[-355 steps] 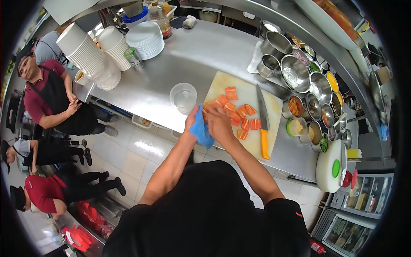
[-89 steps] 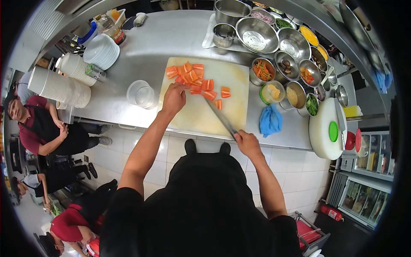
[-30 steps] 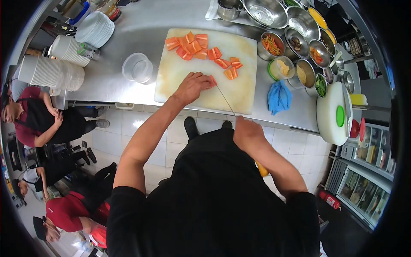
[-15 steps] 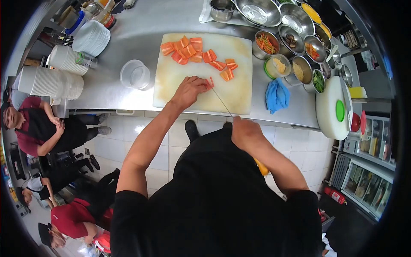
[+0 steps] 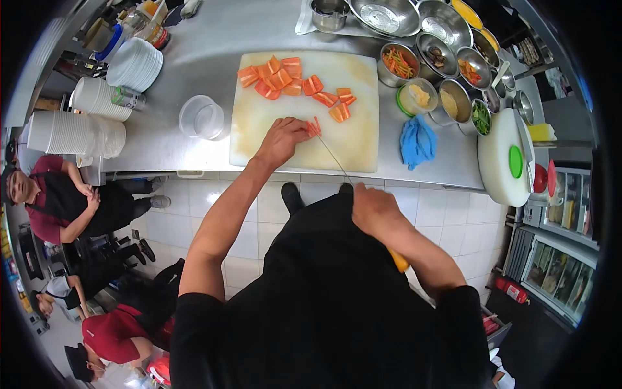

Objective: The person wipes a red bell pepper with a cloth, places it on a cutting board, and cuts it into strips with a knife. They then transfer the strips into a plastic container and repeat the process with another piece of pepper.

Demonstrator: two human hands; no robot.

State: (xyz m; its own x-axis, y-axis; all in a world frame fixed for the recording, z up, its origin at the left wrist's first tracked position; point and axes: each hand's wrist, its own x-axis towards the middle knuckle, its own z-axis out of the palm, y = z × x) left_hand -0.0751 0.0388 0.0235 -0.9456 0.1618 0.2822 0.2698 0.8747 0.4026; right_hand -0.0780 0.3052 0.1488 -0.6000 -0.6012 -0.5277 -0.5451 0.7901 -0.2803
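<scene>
With bent fingers my left hand (image 5: 283,141) presses a piece of red pepper (image 5: 312,129) onto the white cutting board (image 5: 259,139). A few thin strips lie at its fingertips, beside the knife tip. My right hand (image 5: 377,211) is closed around the knife's handle, which the fingers hide. The thin knife blade (image 5: 335,157) slants from the pepper across the board's front edge. Farther back on the board lie several flat pepper pieces (image 5: 279,79), orange-red with the inner side up on some.
Left of the board stand a clear plastic tub (image 5: 201,117) and stacked white bowls (image 5: 71,134). To the right are a blue cloth (image 5: 418,142), a bowl of cut vegetables (image 5: 399,63) and several metal bowls. Co-workers stand at left, one in a dark apron (image 5: 71,198).
The view has shifted slightly, so the board sits a little farther left. Both hands keep nearly the same place at the pepper, and the knife has moved only slightly.
</scene>
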